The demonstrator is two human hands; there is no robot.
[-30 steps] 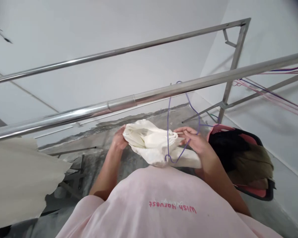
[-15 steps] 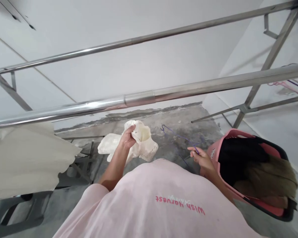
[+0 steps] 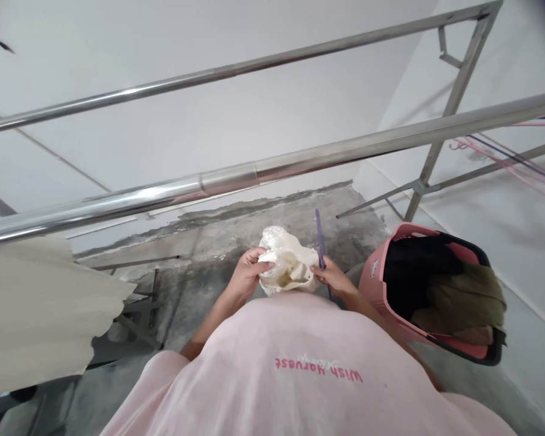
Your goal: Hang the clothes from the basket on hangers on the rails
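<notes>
The left hand (image 3: pixel 246 274) and the right hand (image 3: pixel 335 280) are held in front of the torso, close together, with the white cloth (image 3: pixel 287 261) bunched between them. The cloth is gathered into a loose mass and does not touch the floor. The left-hand fingers (image 3: pixel 261 258) are closed over the near side of the cloth, gripping it. The right-hand fingers (image 3: pixel 320 268) are curled at the cloth's right edge and appear to pinch the purple hanger (image 3: pixel 320 245), which stands edge-on, nearly upright and slightly tilted. Its lower end extends below the hand.

The pink laundry basket (image 3: pixel 376 280) stands on the concrete floor (image 3: pixel 218 254), just beside the right forearm, and its rim leaves little room on that side. Dark clothing and olive-coloured clothing (image 3: pixel 458 300) fill the basket. Open floor lies ahead of the hands, up to the wall base. The stainless steel rail (image 3: pixel 229 180) of the drying rack crosses above and ahead of the hands, well apart from them. A beige sheet of cloth (image 3: pixel 36 309) hangs at the far left, well clear of the left hand. Pink hangers (image 3: pixel 504 151) hang on the rail at the far right.
</notes>
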